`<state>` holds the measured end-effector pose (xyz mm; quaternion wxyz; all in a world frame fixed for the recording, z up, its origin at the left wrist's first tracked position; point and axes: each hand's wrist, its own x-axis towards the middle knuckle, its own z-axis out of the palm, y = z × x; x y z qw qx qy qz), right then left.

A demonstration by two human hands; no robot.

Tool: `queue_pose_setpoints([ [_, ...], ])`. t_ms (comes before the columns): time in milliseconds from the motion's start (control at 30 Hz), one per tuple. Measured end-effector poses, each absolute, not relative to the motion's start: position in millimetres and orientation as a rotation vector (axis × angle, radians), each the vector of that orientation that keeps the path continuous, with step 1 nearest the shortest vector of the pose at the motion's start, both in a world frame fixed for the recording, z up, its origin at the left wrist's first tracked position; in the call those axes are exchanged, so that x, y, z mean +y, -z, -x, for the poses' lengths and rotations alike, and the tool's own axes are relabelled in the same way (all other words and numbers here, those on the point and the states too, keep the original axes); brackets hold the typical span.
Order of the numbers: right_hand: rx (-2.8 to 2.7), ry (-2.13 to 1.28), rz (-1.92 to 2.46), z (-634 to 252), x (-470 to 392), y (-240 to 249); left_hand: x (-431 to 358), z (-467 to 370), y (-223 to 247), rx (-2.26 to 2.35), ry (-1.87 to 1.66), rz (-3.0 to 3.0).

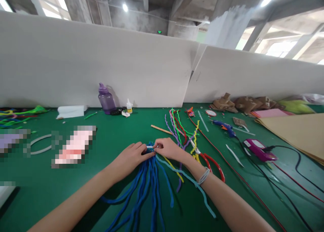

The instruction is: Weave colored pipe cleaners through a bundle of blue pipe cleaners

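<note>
Many long blue fuzzy strands (153, 191) hang toward me from a small woven blue piece (150, 149) at the table's middle. My left hand (132, 156) pinches the left side of this piece, its fingers closed. From the right, my right hand (170, 149) grips the piece's other side between thumb and fingers, with a thin white strip (150, 146) between the hands. A light blue strand (186, 174) runs from there under my right forearm. Purple, green, red and yellow twisted strands (174, 127) lie just beyond my right hand.
Red-handled scissors (214, 164) lie beside my right forearm. Farther right are a blue glue gun (225, 126), a purple device (260, 150) with cables and brown paper (296, 130). A purple bottle (106, 100) and a small glue bottle (129, 107) stand at the back.
</note>
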<state>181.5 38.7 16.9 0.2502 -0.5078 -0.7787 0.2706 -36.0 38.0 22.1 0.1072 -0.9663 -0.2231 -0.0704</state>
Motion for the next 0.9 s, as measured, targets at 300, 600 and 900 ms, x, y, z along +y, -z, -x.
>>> queue_pose_setpoints([
  [300, -2.176, -0.667, 1.487, -177, 35, -20, 35, 34, -24, -0.633, 0.181, 2.792],
  [600, -2.306, -0.651, 1.405, -179, 32, -20, 34, 32, -26, -0.659, 0.154, 2.805],
  [900, -2.41, -0.545, 1.496, -178, 29, -27, 32, 40, -20, -0.759, 0.314, 2.868],
])
